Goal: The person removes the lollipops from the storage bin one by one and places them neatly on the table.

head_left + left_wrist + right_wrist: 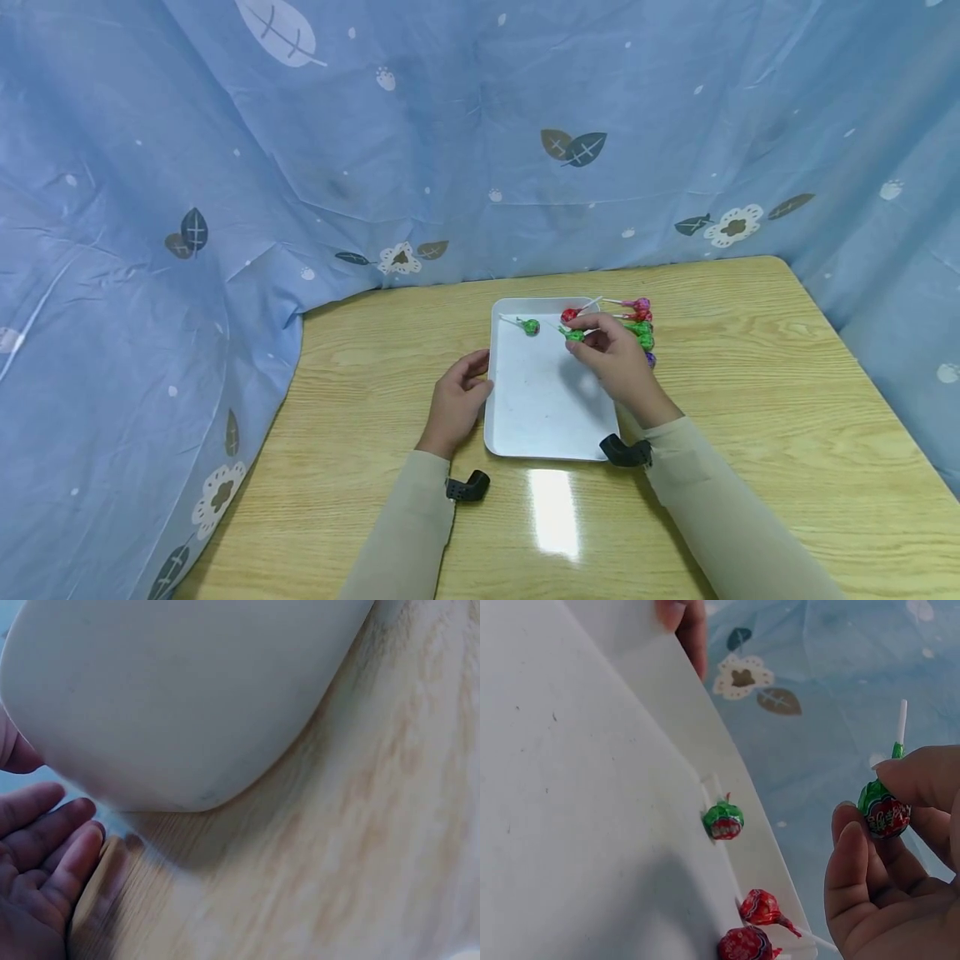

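Observation:
My right hand (611, 354) pinches a green-wrapped lollipop (885, 811) between thumb and fingers, above the far right part of a white tray (525, 417). Its white stick points up in the right wrist view. My left hand (457, 400) grips the tray's left rim, thumb over the edge and other fingers loosely bent outside. Inside the tray, another green lollipop (531, 327) lies near the far wall. Beside it is a red lollipop (570, 315), its stick crossing the rim; the right wrist view shows a second red lollipop (744, 945) close by.
Just right of the tray lies a row of lollipops, among them a pink one (641, 305), a green one (645, 342) and a purple one (651, 360), partly behind my right hand. The wooden table (375, 375) bears the tray. A blue patterned curtain (450, 167) hangs behind.

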### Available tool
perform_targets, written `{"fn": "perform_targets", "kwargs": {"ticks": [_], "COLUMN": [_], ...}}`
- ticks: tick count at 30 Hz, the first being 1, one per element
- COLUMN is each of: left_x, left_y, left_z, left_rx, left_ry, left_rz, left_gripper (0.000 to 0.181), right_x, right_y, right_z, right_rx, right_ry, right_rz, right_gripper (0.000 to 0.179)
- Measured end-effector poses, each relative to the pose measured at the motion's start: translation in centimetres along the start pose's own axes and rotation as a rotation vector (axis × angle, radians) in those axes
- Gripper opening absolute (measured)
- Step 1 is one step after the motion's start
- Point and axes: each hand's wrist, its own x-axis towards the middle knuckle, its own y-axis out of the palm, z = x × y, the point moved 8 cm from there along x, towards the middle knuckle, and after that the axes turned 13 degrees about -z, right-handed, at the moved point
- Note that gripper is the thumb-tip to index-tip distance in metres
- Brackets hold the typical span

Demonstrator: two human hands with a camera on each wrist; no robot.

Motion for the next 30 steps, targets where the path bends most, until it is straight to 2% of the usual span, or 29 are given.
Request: {"fn": "perform_targets", "kwargs": {"ticks": [8,16,30], "left_x": [0.0,-0.1,0.0], "left_y": [0.0,0.0,-0.1], "left_z": [-0.1,-0.2,0.3], "left_rx": [-0.010,-0.026,0.002], "left_ry": [0.009,0.006,-0.009], "left_rz": [-0.006,-0.003,-0.011], "left_gripper": [0.049,0.049,0.048], "right_x": [-0.4,-0.5,-1.0], "right_y": [-1.1,-2.0,-3.8], "right_z": [-0.8,-0.8,-1.9], "right_rx": [-0.008,-0.015,-0.082], "right_ry": [0.040,0.016,0.048], "right_rz": [-0.022,-0.029,-0.037], "right_gripper": [0.024,0.022,0.028]}}
